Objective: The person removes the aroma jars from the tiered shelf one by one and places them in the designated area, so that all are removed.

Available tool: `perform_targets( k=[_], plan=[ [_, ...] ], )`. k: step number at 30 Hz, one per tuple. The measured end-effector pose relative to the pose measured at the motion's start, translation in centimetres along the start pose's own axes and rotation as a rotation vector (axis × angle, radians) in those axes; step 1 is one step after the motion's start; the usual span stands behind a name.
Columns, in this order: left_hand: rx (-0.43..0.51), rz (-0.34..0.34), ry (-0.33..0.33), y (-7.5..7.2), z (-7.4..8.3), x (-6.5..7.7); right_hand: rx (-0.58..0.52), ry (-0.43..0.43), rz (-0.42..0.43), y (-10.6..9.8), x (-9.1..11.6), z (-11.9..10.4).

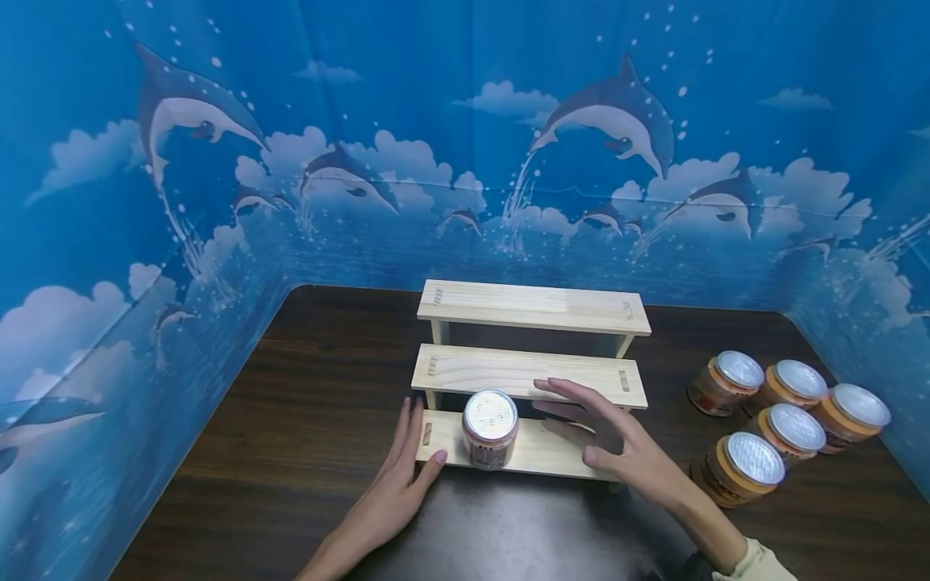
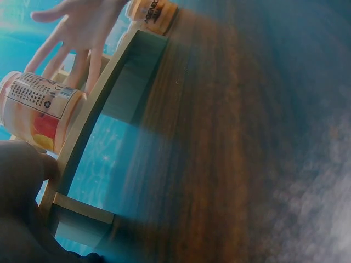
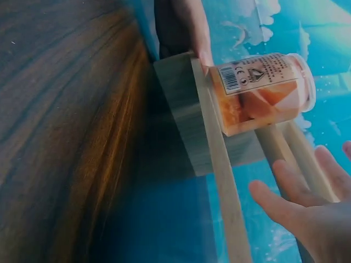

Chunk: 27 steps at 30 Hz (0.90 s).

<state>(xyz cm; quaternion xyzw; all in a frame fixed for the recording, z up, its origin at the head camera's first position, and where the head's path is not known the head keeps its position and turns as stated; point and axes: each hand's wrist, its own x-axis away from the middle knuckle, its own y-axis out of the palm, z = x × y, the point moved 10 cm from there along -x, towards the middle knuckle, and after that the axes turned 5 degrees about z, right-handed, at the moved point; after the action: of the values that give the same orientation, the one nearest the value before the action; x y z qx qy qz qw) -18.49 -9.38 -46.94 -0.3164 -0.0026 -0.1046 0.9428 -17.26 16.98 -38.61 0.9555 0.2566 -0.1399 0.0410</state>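
A fruit jar (image 1: 490, 428) with a silver lid stands upright on the lowest step of a three-step wooden rack (image 1: 555, 452), left of its middle. My left hand (image 1: 388, 492) touches that step's left end, fingers straight along the side and thumb at the front edge. Over the step's right part, my right hand (image 1: 617, 440) is held with fingers spread and nothing in it, apart from the jar. In the right wrist view, the jar (image 3: 258, 98) shows a barcode label and orange fruit pieces. The left wrist view shows the jar (image 2: 41, 112) between both hands.
Several similar jars (image 1: 795, 428) with silver lids and orange labels stand grouped on the dark wooden table (image 1: 291, 420), right of the rack. The rack's middle step (image 1: 494, 367) and top step (image 1: 530, 303) rise behind. A blue dolphin-print curtain (image 1: 436, 121) surrounds the table's back and sides.
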Motion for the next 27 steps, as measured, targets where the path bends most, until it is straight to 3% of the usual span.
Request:
perform_targets(
  k=[7,15,27],
  plan=[
    [0.000,0.012,0.022,-0.1,0.1,-0.1,-0.071,0.030,-0.050,1.2,-2.1,1.2],
    [0.001,0.011,0.019,-0.1,0.1,-0.1,0.002,0.052,-0.066,2.8,-4.2,2.6],
    [0.001,0.007,0.008,-0.1,0.2,0.0,0.069,0.009,-0.084,5.2,-6.1,3.2]
  ],
)
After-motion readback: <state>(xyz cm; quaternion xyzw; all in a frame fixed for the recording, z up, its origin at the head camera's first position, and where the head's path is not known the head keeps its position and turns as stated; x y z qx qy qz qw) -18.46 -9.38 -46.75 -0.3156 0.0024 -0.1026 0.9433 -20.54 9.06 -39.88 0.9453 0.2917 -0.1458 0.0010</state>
